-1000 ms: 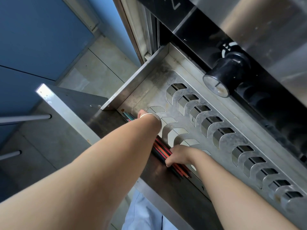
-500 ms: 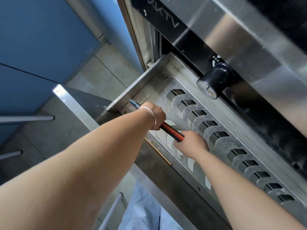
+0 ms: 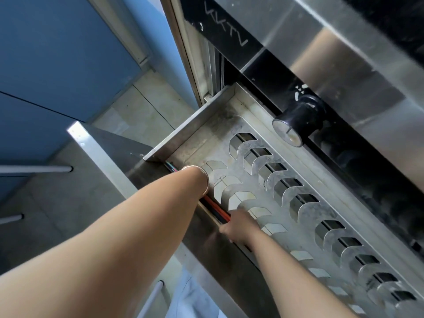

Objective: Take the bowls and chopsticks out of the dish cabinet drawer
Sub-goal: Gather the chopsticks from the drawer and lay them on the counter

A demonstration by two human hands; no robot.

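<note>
Head view: reaching with both hands into the front slot of the open stainless-steel drawer (image 3: 190,131) with its slotted rack plate. Bundle of red and dark chopsticks (image 3: 215,208) lying low in that slot. Right hand (image 3: 239,228) curled over one end; left hand hidden below the bangled wrist (image 3: 199,177), grip impossible to tell. No bowls visible. Chopstick step in hand; next, probably lifting level and clear of the rim.

You can read one marking: the pale outline letters "VKTV", or something close to it, on the black front strip of the dish cabinet (image 3: 226,40), above the open drawer. The white marks around the black knob (image 3: 296,121) are too blurred for you to read.
</note>
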